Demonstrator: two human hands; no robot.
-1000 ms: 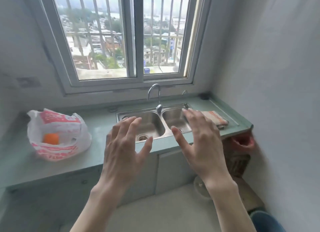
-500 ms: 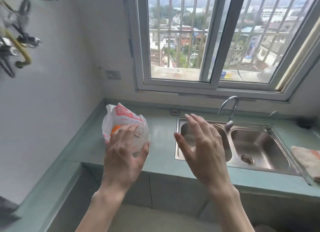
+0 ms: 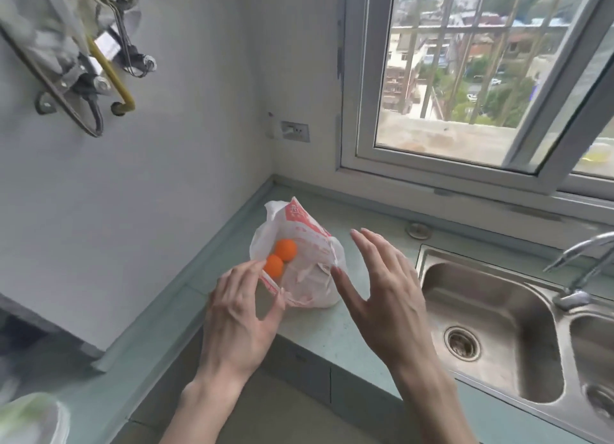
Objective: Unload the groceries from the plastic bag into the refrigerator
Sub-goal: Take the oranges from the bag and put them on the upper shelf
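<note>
Currently, as seen from the head camera:

Plastic bag: the white plastic bag with red print sits on the pale green tabletop, in the corner near the wall, left of the sink; its mouth gapes toward the person.

Oranges: two small orange fruits lie inside the bag near its open left edge, touching each other.

Left hand: the left hand is at the near left rim of the bag; its fingers are loosely bent, with fingertip and thumb right at the red-printed edge. Whether they actually pinch the plastic cannot be told.

Right hand: the right hand hovers just right of the bag, fingers straight and spread, thumb stretched toward the plastic; it holds nothing, and contact with the bag cannot be told.

Sink: a stainless double sink is set in the tabletop to the right, with a drain in the near basin and a curved faucet blurred at the frame edge.

Window: a sliding window above the tabletop, barred outside, looks onto buildings and trees.

Wall: a socket plate sits on the wall near the corner; pipes and hoses hang high on the left wall.
</note>
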